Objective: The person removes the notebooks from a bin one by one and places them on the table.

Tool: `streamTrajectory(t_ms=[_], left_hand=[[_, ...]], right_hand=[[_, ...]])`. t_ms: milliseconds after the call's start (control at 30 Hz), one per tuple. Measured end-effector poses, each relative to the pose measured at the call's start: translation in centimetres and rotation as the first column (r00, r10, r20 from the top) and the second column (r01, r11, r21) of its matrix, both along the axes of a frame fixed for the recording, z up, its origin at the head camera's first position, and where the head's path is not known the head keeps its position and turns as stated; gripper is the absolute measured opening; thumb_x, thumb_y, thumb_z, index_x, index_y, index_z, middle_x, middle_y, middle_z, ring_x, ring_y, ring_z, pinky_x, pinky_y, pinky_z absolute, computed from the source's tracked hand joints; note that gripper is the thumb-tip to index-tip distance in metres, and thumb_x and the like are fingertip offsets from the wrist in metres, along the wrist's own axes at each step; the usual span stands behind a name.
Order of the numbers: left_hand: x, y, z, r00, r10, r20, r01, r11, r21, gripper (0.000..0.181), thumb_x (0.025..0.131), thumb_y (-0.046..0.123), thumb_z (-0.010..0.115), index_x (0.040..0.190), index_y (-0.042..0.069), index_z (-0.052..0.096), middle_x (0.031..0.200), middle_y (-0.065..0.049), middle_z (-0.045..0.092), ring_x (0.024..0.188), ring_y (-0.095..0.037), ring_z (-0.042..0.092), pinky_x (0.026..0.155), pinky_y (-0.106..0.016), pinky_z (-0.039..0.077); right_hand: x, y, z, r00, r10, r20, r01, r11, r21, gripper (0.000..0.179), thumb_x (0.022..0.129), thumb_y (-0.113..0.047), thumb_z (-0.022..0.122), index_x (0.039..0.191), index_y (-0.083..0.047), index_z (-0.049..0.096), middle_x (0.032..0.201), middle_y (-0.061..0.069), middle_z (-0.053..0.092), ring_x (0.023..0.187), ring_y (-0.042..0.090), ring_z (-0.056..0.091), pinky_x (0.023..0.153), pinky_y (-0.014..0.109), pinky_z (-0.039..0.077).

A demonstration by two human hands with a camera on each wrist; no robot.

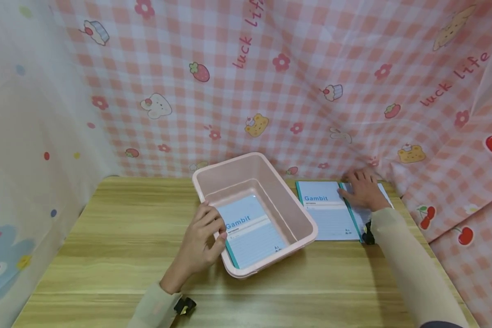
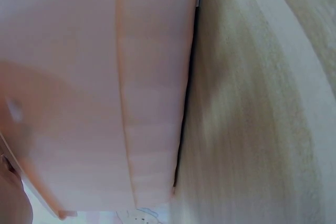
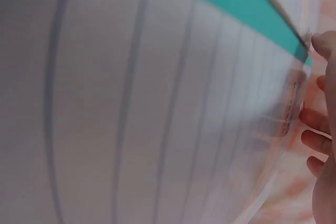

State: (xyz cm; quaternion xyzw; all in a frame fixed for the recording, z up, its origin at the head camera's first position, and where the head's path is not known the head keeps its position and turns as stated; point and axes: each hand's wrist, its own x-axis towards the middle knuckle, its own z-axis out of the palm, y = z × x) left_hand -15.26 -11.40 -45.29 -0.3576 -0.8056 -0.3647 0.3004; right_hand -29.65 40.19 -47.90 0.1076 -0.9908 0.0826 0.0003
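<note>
A pale pink plastic basin (image 1: 231, 180) stands at an angle on the table, and a blue-and-white "Gambit" notebook (image 1: 252, 232) lies inside it. My left hand (image 1: 198, 241) grips the basin's near left rim, fingers curled over the edge. To the right of the basin, two more notebooks lie side by side: one with its cover in full sight (image 1: 332, 218), the other (image 1: 357, 215) partly covered by my right hand (image 1: 366, 190). That hand is spread over the notebook's far end; its fingers (image 3: 315, 121) show at the far edge in the right wrist view.
The wood-grain table (image 1: 127, 241) extends left of the basin and in front of it. A pink checked cloth (image 1: 213, 100) hangs along the back and right edges. A pale curtain (image 1: 37, 118) hangs on the left.
</note>
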Motion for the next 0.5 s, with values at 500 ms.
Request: streamTrajectory(t_ms=[500], left_hand=[[-0.1,-0.1,0.0,1.0,-0.01,-0.01,0.01,1.0,-0.003,0.016,0.086,0.02,0.049,0.07,0.019,0.052,0.081,0.003,0.051,0.095,-0.019,0.049,0.126,-0.049,0.026]], right_hand=[[1.7,-1.9,1.3,0.983,-0.098,0.155,0.108,0.993,-0.054,0.08,0.1,-0.067,0.04,0.156,-0.013,0.027,0.162,0.031,0.013,0.146,0.061,0.011,0.111,0.077,0.014]])
